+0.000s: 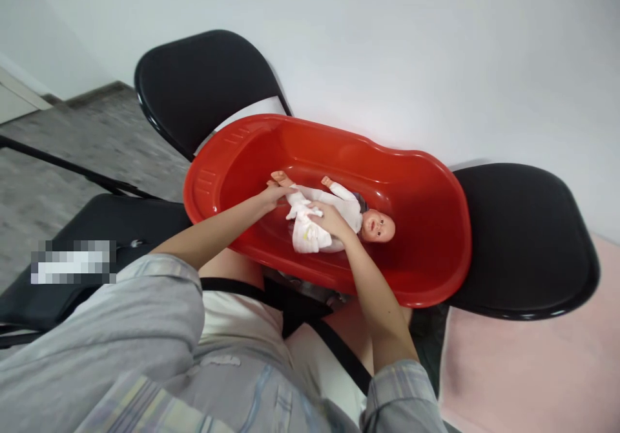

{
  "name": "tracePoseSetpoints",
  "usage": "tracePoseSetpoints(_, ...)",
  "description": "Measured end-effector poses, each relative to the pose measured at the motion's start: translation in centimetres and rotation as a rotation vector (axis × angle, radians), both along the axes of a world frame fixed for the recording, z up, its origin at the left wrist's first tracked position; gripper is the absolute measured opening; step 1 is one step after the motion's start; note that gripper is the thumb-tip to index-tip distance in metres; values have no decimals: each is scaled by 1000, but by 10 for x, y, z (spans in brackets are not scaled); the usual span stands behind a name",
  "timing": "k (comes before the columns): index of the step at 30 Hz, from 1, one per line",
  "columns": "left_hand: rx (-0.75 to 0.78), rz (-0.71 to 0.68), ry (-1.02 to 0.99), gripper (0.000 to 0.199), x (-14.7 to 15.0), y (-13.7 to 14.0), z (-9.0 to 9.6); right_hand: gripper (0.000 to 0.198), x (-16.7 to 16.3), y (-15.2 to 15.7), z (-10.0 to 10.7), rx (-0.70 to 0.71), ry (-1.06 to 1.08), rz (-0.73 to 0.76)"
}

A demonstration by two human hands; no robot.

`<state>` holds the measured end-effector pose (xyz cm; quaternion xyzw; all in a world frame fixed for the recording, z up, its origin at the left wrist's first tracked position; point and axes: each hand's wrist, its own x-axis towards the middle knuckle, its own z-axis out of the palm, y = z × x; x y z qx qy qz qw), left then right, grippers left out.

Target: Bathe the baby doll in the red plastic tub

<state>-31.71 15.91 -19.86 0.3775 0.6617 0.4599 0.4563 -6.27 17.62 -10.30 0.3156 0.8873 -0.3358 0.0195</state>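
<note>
A red tub (426,226) sat across two black chairs, one (203,84) at its left end and one (523,239) at its right, against a white wall (436,45); a doll (334,216) in white clothes lay on its back inside the tub, head toward the right, legs toward the left. The left hand (272,195) was closed around the doll's leg near the foot; the right hand (329,218) rested on the doll's belly, fingers curled into the white cloth, though how firmly it gripped could not be told. Both forearms reached in over the tub's near rim; grey plaid sleeves (159,304) filled the foreground; pink floor (533,375) showed at lower right.
</note>
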Motion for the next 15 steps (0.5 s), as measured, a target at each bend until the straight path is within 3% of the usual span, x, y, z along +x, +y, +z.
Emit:
tracePoseSetpoints(4, 108, -134, -173, 63, 11, -13, 14, 51, 4, 4, 6, 70, 249, -415)
tracePoseSetpoints(8, 242, -191, -32, 77, 25, -12, 23, 60, 17, 3, 10, 254, 377, -604)
tracePoseSetpoints(11, 304, -232, 104, 77, 39, -12, 25, 60, 27, -1, 8, 379, 507, -540)
tracePoseSetpoints(15, 450, -351, 187, 69, 62, -20, 26, 50, 29, -8, 4, 468, 335, -192)
